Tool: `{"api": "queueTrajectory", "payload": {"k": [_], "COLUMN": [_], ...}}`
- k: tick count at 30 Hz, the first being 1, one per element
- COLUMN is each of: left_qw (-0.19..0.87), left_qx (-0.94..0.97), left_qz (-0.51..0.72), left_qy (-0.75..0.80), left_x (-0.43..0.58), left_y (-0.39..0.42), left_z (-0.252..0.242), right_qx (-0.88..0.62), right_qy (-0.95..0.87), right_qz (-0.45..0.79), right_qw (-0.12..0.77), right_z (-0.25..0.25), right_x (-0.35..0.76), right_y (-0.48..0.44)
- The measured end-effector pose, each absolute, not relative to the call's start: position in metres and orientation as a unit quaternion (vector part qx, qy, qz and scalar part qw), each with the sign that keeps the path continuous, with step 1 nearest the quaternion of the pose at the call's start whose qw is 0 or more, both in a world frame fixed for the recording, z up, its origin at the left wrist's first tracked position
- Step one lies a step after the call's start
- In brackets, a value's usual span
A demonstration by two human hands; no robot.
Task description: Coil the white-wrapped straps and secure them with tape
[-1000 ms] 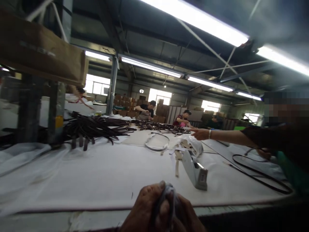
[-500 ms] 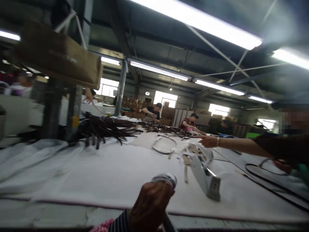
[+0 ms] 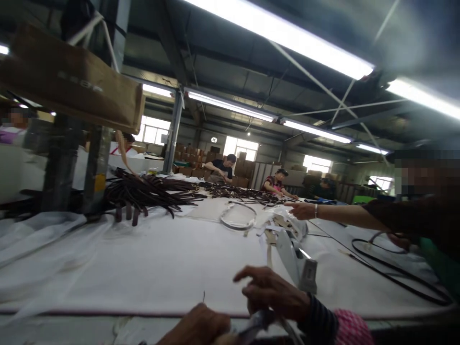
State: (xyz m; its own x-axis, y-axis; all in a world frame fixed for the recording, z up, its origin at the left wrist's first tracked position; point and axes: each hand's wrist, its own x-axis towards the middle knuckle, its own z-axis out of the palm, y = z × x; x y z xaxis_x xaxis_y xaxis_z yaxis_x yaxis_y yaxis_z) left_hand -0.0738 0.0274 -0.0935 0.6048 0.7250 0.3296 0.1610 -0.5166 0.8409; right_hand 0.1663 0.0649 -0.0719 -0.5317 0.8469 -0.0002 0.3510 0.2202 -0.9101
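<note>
My left hand (image 3: 201, 323) is low at the bottom edge, fingers curled. A thin dark sliver (image 3: 204, 296) sticks up above its knuckles. What the hand holds is blurred and partly out of frame. Just to its right, my right hand (image 3: 271, 292) reaches in from the right with its index finger stretched out and the others loosely bent. Below it is a blurred greyish shiny strip (image 3: 257, 322); I cannot tell if the hand touches it. Beyond my right hand stands a grey-and-white tape dispenser (image 3: 308, 275).
White sheeting (image 3: 143, 268) covers the table. Dark straps (image 3: 154, 189) lie heaped at back left near a metal post (image 3: 97, 177). A coiled grey strap (image 3: 237, 215) lies mid-table. On the right, a co-worker's arm (image 3: 341, 215) reaches across near a long black strap (image 3: 402, 282).
My left hand, earlier raised over the table edge around a silvery item, has dropped lower. My right hand has come into view beside it. The whole view has shifted slightly.
</note>
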Motion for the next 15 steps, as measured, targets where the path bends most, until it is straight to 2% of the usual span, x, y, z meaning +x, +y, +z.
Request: {"api": "queueTrajectory", "payload": {"k": [1,5,8,11,15], "left_qw": [0.419,0.534,0.629,0.636,0.620], "left_qx": [0.780,0.665,0.536,0.460,0.429], "left_qz": [0.348,0.359,0.448,0.530,0.549], "left_qy": [0.309,0.379,0.341,0.321,0.360], "left_x": [-0.074,-0.074,-0.076,-0.081,-0.079], "left_y": [0.028,0.049,0.084,0.129,0.183], "left_z": [-0.086,-0.062,-0.057,-0.069,-0.118], "right_qx": [-0.408,-0.514,-0.555,-0.576,-0.594], "right_qy": [-0.738,-0.700,-0.676,-0.662,-0.642], "right_qz": [0.469,0.334,0.317,0.310,0.264], "right_qw": [0.262,0.367,0.366,0.366,0.407], "right_z": [-0.065,-0.031,-0.020,-0.020,-0.015], "right_x": [0.165,0.166,0.164,0.158,0.162], "right_y": [0.086,0.175,0.221,0.248,0.273]}}
